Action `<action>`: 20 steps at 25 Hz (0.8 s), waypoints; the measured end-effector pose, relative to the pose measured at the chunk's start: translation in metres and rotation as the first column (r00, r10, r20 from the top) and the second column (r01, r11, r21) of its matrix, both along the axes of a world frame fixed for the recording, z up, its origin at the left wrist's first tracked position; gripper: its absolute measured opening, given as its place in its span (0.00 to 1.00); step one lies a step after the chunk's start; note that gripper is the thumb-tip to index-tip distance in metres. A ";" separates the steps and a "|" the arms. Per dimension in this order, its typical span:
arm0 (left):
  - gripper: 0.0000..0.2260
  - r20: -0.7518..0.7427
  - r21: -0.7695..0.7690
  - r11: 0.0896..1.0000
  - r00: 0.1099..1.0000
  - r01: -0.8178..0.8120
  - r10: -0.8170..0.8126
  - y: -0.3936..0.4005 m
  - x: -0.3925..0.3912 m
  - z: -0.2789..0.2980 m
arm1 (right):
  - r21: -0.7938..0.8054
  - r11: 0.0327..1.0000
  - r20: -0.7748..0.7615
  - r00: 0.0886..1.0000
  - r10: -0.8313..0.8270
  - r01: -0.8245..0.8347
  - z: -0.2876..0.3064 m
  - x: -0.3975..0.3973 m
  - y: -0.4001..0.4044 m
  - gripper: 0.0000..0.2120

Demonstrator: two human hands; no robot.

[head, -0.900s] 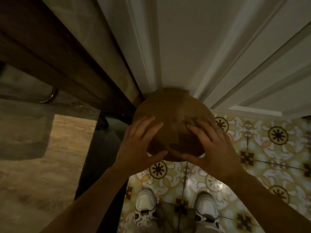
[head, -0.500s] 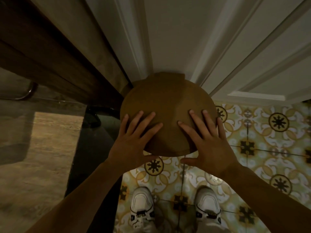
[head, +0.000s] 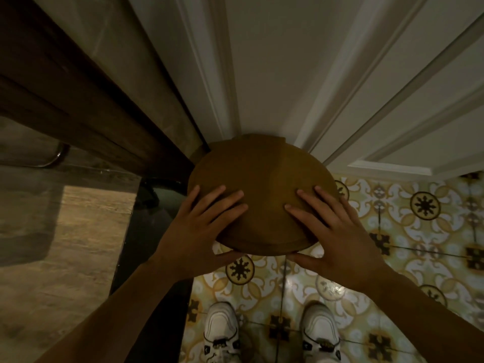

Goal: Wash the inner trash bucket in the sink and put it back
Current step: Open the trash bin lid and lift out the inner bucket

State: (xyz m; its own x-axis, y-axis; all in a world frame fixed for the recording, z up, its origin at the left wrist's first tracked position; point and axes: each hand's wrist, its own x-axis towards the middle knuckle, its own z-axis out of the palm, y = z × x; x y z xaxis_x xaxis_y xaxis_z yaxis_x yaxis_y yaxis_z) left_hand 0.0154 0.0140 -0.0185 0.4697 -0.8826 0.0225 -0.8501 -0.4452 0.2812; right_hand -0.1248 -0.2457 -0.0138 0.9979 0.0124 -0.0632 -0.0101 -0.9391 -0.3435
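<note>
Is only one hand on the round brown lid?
No: the left hand and the right hand both lie on the round brown lid, fingers spread.

White sneakers [head: 272,334] stand near on the patterned tile floor [head: 408,231]; a white panelled door [head: 301,74] lies far, dark wood frame [head: 78,106] left.
</note>
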 end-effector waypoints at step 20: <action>0.47 -0.773 0.360 0.393 -0.035 -0.846 0.633 -0.035 0.022 -0.026 | 0.443 0.798 0.286 0.779 -0.557 0.408 0.090 0.099 -0.052 0.14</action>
State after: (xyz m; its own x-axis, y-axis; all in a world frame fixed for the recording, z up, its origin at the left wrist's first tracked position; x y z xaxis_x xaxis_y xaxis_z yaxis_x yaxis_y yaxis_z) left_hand 0.0376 -0.0211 -0.0447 0.7421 -0.0341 -0.6694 0.5564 -0.5256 0.6436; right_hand -0.0262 -0.2976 0.0760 0.8129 -0.5317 0.2375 -0.2276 -0.6656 -0.7108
